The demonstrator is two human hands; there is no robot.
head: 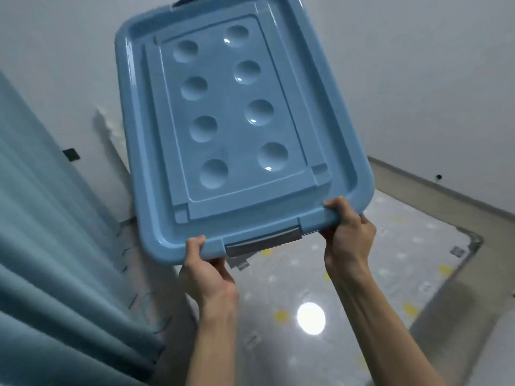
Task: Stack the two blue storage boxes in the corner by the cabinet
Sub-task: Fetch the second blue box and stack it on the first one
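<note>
A blue storage box (237,121) with a lid that has several round dimples fills the upper middle of the head view, held up in the air and tilted. A grey latch (263,242) sits on its near edge. My left hand (207,271) grips the near rim left of the latch. My right hand (347,232) grips the near rim at the right corner. The box body under the lid is hidden. No second blue box shows.
Blue-grey curtains (55,246) hang along the left. White walls meet in a corner behind the box. A grey floor mat (376,274) with yellow and white spots lies below, with a bright light reflection (310,319). A baseboard (446,188) runs along the right wall.
</note>
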